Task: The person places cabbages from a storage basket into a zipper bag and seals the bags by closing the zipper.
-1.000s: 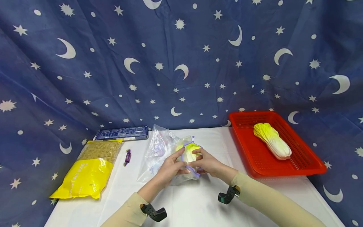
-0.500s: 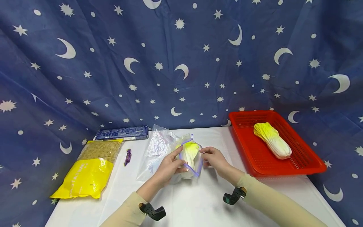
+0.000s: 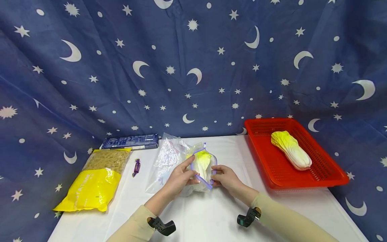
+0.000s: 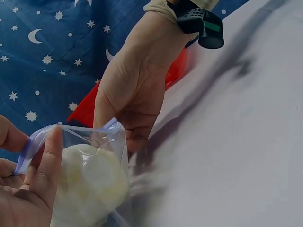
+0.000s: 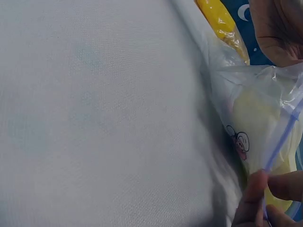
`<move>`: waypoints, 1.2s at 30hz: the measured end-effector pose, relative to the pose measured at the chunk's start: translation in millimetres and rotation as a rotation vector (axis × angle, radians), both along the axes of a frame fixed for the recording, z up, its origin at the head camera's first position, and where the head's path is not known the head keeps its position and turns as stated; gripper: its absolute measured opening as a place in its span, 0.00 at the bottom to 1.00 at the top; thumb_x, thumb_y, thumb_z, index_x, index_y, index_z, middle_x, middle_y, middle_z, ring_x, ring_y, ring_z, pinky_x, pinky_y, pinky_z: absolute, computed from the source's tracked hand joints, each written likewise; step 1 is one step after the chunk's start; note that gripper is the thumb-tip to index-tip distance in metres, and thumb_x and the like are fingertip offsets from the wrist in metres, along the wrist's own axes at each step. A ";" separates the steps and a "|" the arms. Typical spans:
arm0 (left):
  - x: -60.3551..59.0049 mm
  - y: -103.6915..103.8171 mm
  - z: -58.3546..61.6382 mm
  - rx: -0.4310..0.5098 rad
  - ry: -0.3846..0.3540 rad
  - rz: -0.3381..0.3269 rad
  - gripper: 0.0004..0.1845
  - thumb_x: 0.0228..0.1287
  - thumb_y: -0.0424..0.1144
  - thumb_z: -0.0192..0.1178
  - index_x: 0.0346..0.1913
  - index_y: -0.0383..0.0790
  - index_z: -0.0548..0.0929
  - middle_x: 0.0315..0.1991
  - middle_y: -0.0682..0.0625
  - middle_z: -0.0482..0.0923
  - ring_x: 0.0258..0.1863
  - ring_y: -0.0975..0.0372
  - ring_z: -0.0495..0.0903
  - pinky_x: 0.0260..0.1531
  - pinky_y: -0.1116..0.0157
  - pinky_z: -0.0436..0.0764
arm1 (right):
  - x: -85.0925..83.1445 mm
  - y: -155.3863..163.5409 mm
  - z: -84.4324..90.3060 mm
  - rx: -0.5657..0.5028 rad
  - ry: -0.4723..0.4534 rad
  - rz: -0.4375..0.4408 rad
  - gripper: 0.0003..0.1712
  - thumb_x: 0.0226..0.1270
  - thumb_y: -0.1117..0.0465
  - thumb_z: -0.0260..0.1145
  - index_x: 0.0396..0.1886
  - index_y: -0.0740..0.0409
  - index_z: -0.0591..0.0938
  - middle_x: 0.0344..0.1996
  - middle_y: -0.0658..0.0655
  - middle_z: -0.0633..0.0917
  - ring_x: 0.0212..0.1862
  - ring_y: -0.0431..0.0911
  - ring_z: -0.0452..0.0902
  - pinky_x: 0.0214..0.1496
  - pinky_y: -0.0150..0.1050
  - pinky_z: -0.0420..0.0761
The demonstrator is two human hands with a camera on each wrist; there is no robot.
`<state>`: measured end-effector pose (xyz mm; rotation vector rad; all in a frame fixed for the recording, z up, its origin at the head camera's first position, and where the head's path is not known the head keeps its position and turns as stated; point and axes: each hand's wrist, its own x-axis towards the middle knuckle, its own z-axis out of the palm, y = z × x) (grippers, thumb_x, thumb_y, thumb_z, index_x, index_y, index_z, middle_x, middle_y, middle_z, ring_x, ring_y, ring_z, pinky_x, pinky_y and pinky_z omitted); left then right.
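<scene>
Item, frame centre: my left hand (image 3: 180,179) and right hand (image 3: 226,178) pinch the zip bag (image 3: 193,168) mouth around the napa cabbage (image 3: 202,164); I judge uneven pulling could split the seal.

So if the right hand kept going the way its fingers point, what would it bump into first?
Probably the cabbage inside the clear zip bag. The right hand already pinches the bag's purple rim, fingers pointing left at the opening. Beyond it waits the left hand.
</scene>
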<state>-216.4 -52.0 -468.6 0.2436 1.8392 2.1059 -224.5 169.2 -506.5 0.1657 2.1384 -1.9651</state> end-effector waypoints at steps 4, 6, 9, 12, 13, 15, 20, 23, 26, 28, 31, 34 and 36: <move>-1.2 -5.0 4.4 -0.065 0.035 0.019 0.40 0.64 0.28 0.57 0.80 0.38 0.59 0.54 0.34 0.78 0.30 0.61 0.82 0.41 0.62 0.89 | -1.6 -1.8 4.3 0.099 0.075 -0.021 0.30 0.61 0.74 0.68 0.66 0.70 0.77 0.54 0.66 0.81 0.31 0.46 0.78 0.33 0.38 0.85; -2.5 -8.5 7.5 -0.099 0.058 0.032 0.39 0.66 0.28 0.56 0.80 0.36 0.60 0.66 0.33 0.72 0.28 0.62 0.82 0.39 0.62 0.90 | -2.8 -2.2 8.7 0.154 0.104 -0.021 0.32 0.59 0.74 0.67 0.67 0.68 0.77 0.55 0.65 0.80 0.29 0.46 0.78 0.31 0.38 0.83; -4.9 -13.9 13.6 -0.143 0.087 0.053 0.35 0.71 0.31 0.56 0.79 0.34 0.60 0.77 0.37 0.60 0.26 0.62 0.82 0.37 0.62 0.90 | -4.5 -3.5 18.5 0.236 0.137 -0.005 0.35 0.57 0.73 0.65 0.68 0.66 0.77 0.55 0.63 0.81 0.26 0.46 0.77 0.29 0.39 0.82; -7.2 -19.0 20.5 -0.196 0.108 0.075 0.33 0.74 0.32 0.56 0.78 0.33 0.61 0.77 0.36 0.59 0.24 0.62 0.82 0.36 0.62 0.90 | -5.6 -5.4 30.7 0.290 0.170 0.018 0.36 0.57 0.73 0.63 0.69 0.66 0.76 0.49 0.64 0.84 0.25 0.46 0.77 0.28 0.37 0.80; -7.8 -20.7 23.2 -0.216 0.118 0.082 0.32 0.74 0.32 0.56 0.78 0.32 0.61 0.77 0.36 0.58 0.25 0.61 0.82 0.35 0.62 0.90 | -6.1 -5.8 34.8 0.301 0.183 0.024 0.35 0.57 0.73 0.63 0.69 0.66 0.76 0.47 0.64 0.84 0.25 0.46 0.77 0.27 0.36 0.78; -9.2 -23.8 28.2 -0.254 0.135 0.094 0.32 0.74 0.32 0.56 0.78 0.32 0.62 0.77 0.36 0.59 0.25 0.60 0.82 0.34 0.61 0.90 | -7.3 -6.5 42.7 0.307 0.204 0.033 0.36 0.57 0.74 0.62 0.70 0.67 0.75 0.44 0.64 0.85 0.24 0.46 0.77 0.25 0.35 0.75; -14.5 -29.6 43.1 -0.324 0.171 0.101 0.32 0.71 0.30 0.55 0.77 0.32 0.64 0.79 0.39 0.56 0.29 0.57 0.81 0.31 0.61 0.90 | -12.7 -6.6 60.7 0.303 0.242 0.043 0.36 0.57 0.74 0.60 0.71 0.67 0.74 0.43 0.61 0.84 0.22 0.47 0.77 0.24 0.37 0.76; -19.2 -32.2 51.7 -0.362 0.190 0.090 0.33 0.70 0.29 0.55 0.76 0.30 0.64 0.79 0.39 0.56 0.30 0.56 0.83 0.31 0.60 0.90 | -17.4 -6.2 69.9 0.307 0.257 0.059 0.37 0.58 0.73 0.60 0.71 0.68 0.73 0.50 0.61 0.83 0.22 0.47 0.77 0.26 0.41 0.80; -23.9 -34.5 60.7 -0.419 0.212 0.082 0.32 0.70 0.29 0.54 0.76 0.30 0.64 0.78 0.38 0.58 0.31 0.55 0.84 0.31 0.58 0.90 | -22.0 -6.1 79.3 0.315 0.269 0.077 0.37 0.58 0.73 0.60 0.72 0.68 0.72 0.61 0.61 0.80 0.22 0.48 0.78 0.27 0.40 0.81; -27.0 -36.2 66.3 -0.454 0.225 0.080 0.32 0.70 0.30 0.53 0.76 0.30 0.64 0.76 0.38 0.62 0.30 0.55 0.85 0.31 0.58 0.90 | -25.0 -6.4 85.9 0.326 0.275 0.083 0.38 0.58 0.72 0.60 0.72 0.67 0.72 0.67 0.61 0.77 0.22 0.48 0.79 0.27 0.40 0.82; -31.5 -38.8 74.7 -0.490 0.228 0.084 0.31 0.73 0.33 0.53 0.76 0.31 0.65 0.71 0.35 0.70 0.28 0.55 0.86 0.31 0.58 0.90 | -28.4 -6.7 96.3 0.350 0.273 0.099 0.38 0.58 0.71 0.59 0.73 0.66 0.72 0.67 0.62 0.77 0.22 0.48 0.80 0.27 0.38 0.81; -36.2 -40.7 82.8 -0.506 0.220 0.091 0.30 0.76 0.37 0.55 0.76 0.31 0.65 0.62 0.33 0.77 0.25 0.56 0.87 0.30 0.60 0.90 | -31.1 -6.3 106.4 0.376 0.278 0.120 0.39 0.58 0.71 0.59 0.73 0.66 0.71 0.63 0.63 0.79 0.22 0.49 0.80 0.26 0.37 0.79; -39.3 -40.9 89.0 -0.509 0.218 0.096 0.30 0.77 0.38 0.56 0.76 0.31 0.65 0.56 0.33 0.80 0.24 0.57 0.87 0.30 0.61 0.90 | -33.0 -6.2 113.6 0.388 0.284 0.129 0.38 0.59 0.71 0.59 0.73 0.66 0.71 0.58 0.64 0.81 0.22 0.49 0.80 0.27 0.37 0.80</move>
